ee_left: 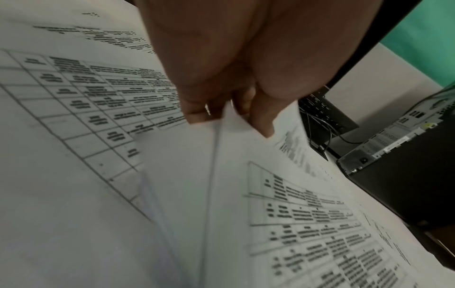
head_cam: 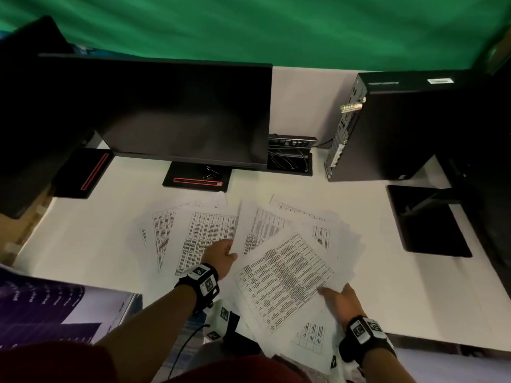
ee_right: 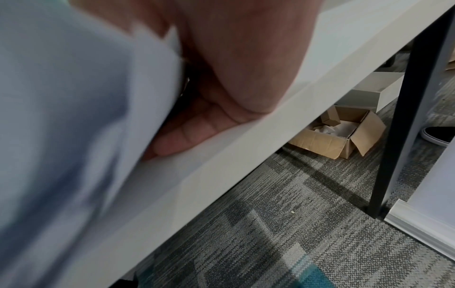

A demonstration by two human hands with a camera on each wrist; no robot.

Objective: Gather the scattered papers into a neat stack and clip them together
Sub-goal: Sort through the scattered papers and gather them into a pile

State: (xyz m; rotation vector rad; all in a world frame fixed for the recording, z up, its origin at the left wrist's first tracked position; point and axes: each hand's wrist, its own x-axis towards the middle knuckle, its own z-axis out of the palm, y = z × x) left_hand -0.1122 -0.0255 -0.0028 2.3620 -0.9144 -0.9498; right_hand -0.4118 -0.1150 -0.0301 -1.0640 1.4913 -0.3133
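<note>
The papers [head_cam: 249, 244] lie fanned on the desk [head_cam: 83, 239], in front of the monitor base [head_cam: 197, 178]. The left hand [head_cam: 221, 251] pinches the edge of one sheet on the left side of the fan. The right hand [head_cam: 344, 298] grips the near-right corner of the tilted top sheet. The binder clips [head_cam: 209, 172] rest on the monitor base, beyond the papers, nearer to the left hand.

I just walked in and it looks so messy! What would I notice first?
Printed papers fanned all over the white desk, right in front of the person. The left hand pinches one sheet in the middle of the pile, and the right hand holds sheets at the near edge. Behind them stands a big dark screen.
</note>
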